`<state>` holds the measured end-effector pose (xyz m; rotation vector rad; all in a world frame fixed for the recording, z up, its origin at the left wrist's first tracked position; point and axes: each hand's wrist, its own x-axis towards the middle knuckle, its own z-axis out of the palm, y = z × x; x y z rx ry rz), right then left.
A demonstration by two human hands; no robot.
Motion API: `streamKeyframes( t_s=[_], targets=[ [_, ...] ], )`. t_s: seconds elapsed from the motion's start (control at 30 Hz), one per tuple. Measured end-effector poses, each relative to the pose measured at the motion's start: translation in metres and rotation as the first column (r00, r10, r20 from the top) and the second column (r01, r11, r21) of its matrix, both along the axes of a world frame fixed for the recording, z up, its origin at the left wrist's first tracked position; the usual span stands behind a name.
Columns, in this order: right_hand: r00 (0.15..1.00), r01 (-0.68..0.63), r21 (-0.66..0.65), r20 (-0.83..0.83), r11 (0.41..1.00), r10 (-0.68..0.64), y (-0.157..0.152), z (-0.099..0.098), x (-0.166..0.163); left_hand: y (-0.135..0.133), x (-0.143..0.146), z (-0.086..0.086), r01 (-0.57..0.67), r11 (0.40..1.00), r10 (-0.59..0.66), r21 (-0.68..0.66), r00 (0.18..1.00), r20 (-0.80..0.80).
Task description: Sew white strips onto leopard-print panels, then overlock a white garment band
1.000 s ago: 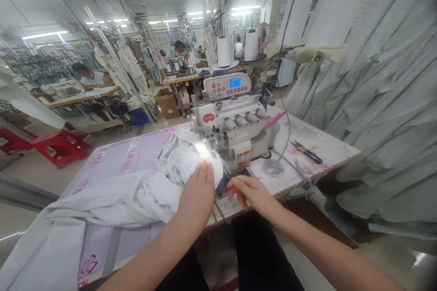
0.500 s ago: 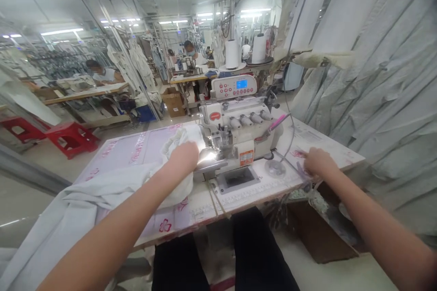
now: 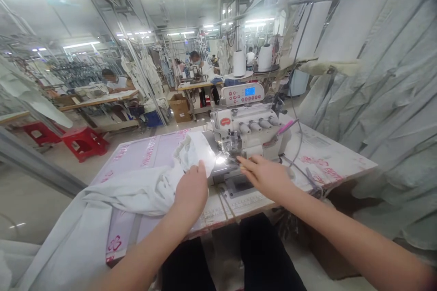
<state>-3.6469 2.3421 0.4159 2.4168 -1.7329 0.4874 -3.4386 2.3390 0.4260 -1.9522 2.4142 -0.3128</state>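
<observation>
The right hand point(image 3: 264, 175) has come back from the counter's point(image 3: 327, 163) right side, fingers loosely spread, to the sewing machine point(image 3: 247, 129), while the left hand point(image 3: 191, 188) presses flat on the white fabric point(image 3: 143, 188) just left of the needle.

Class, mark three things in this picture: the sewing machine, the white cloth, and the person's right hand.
sewing machine point(image 3: 251, 125): head view, on its front housing.
white cloth point(image 3: 136, 191): head view, on the bunched middle folds.
right hand point(image 3: 266, 175): head view, on its back.
</observation>
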Motion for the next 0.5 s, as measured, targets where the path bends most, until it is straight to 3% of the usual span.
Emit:
streamKeyframes(
  t_s=[0.17, 0.3, 0.4, 0.47, 0.5],
  targets=[
    [1.000, -0.019, -0.058, -0.014, 0.998, 0.018, -0.024, 0.012, 0.042, -0.006, 0.004, 0.007, 0.011, 1.000, -0.010, 0.027, 0.999, -0.051],
    [0.999, -0.037, -0.060, 0.013, 0.998, 0.038, -0.015, 0.012, 0.043, 0.012, 0.011, 0.008, 0.004, 0.997, 0.000, 0.073, 0.999, -0.053],
    [0.997, -0.014, -0.076, 0.070, 0.997, 0.019, 0.009, 0.000, 0.006, 0.041, 0.037, -0.005, 0.149, 0.973, -0.117, 0.179, 0.977, -0.177],
    [0.975, 0.140, -0.041, 0.177, 0.989, -0.131, 0.016, -0.017, -0.041, 0.055, 0.059, -0.015, 0.213, 0.962, -0.137, 0.170, 0.918, -0.372],
    [0.948, 0.244, 0.007, 0.207, 0.970, -0.241, 0.014, -0.027, -0.068, 0.058, 0.068, -0.020, 0.159, 0.979, -0.084, 0.128, 0.886, -0.457]
  ],
)
